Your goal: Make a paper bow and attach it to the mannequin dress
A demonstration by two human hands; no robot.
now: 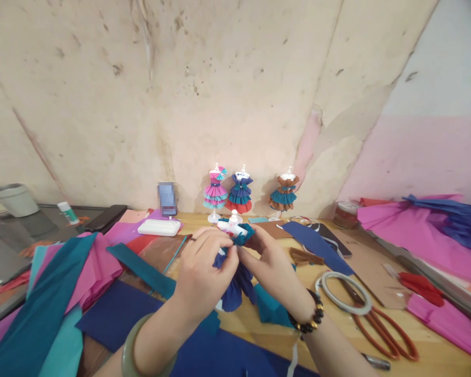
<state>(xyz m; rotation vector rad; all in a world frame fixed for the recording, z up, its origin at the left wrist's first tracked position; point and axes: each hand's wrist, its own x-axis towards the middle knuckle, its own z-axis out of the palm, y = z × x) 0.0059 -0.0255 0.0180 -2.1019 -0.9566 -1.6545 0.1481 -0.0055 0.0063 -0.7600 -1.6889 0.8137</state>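
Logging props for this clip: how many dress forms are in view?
4. At the back, left to right, stand the pink form, navy form and brown form. The held form is in the left hand and right hand, which partly hide it.

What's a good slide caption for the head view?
Both hands hold a small blue-skirted mannequin; three dressed mannequins stand behind.

Pale green left-wrist bangle [129, 346], black-and-gold beaded right-wrist bracelet [310, 327]

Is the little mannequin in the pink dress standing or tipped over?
Standing: the pink-dressed mannequin has its neck knob uppermost and white base below.
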